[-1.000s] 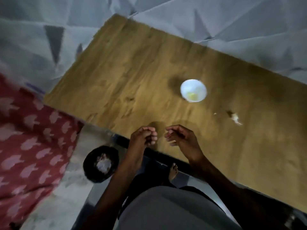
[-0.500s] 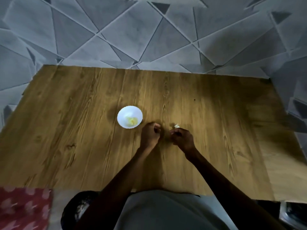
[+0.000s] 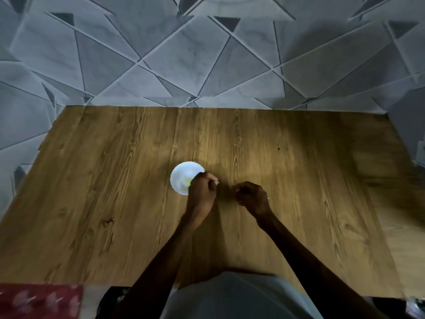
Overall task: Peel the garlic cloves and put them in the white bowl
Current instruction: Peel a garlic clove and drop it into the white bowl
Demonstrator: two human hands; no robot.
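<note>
Left hand, fingers curled, overlaps the white bowl; right hand nearby.

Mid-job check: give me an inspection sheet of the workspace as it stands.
Surface: wooden table, bare grain.
Job's things: white bowl holding yellowish peeled garlic.
Clutter: nothing seen.
Hands: left hand curled at the bowl's right edge, pinching a pale piece; right hand curled, contents hidden.
Cables: nothing seen.
Surroundings: grey geometric tiles beyond the table; red cloth lower left.
</note>
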